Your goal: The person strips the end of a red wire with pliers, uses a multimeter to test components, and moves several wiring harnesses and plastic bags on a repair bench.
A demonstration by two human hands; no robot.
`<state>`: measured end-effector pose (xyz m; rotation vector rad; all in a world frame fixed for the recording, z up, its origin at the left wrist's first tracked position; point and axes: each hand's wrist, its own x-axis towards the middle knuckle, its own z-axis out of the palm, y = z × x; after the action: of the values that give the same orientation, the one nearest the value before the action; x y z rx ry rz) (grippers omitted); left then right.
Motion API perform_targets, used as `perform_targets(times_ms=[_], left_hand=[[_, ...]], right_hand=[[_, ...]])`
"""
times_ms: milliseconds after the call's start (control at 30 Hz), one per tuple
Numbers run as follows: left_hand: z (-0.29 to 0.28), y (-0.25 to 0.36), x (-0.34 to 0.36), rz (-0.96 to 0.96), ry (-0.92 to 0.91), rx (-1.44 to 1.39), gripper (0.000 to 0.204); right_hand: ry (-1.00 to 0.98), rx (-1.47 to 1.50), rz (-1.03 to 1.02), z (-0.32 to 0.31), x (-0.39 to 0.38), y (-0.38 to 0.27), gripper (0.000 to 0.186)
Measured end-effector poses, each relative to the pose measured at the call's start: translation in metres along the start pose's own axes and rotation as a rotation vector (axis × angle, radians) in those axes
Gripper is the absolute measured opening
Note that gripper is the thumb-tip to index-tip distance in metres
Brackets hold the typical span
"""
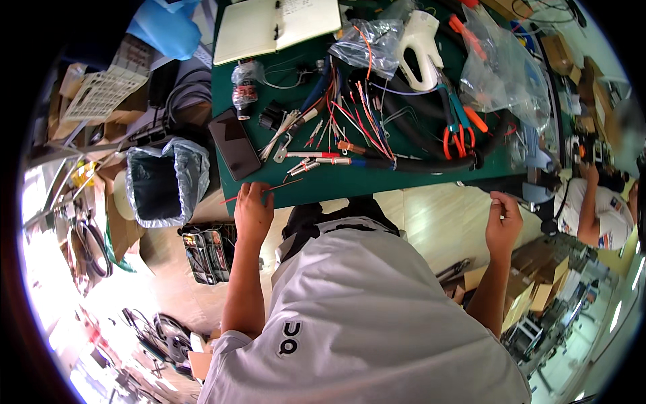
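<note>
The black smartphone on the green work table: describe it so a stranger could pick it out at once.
Start at the green work table and go to its left edge, beside the bin lined with a clear plastic bag. There the black smartphone lies flat, screen dark, just beyond the person's left hand. It is the only plain, flat black slab among loose wires and connectors.

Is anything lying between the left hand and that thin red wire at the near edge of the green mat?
Nothing visible does. The left hand is already on the thin red wire at the near edge of the green mat; the black phone lies farther up the mat, off to the side.
</note>
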<state>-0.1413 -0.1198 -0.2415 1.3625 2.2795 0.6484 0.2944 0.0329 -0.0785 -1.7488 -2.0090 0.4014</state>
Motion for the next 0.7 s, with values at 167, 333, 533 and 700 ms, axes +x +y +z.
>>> perform_targets(times_ms=[167,333,533,700], left_hand=[[-0.002,0.002,0.013,-0.013,-0.097,-0.132,0.011],[-0.006,0.016,0.026,0.005,-0.16,-0.227,0.018],[-0.01,0.032,0.037,0.037,-0.19,-0.175,0.027],[-0.006,0.033,0.041,0.085,-0.27,-0.142,0.033]], right_hand=[[-0.053,0.022,0.102,0.009,-0.042,-0.016,0.012],[-0.056,0.048,0.199,0.015,-0.068,-0.018,0.012],[-0.095,0.094,0.223,0.027,-0.089,-0.019,0.012],[-0.097,0.12,0.289,0.038,-0.109,-0.011,0.015]])
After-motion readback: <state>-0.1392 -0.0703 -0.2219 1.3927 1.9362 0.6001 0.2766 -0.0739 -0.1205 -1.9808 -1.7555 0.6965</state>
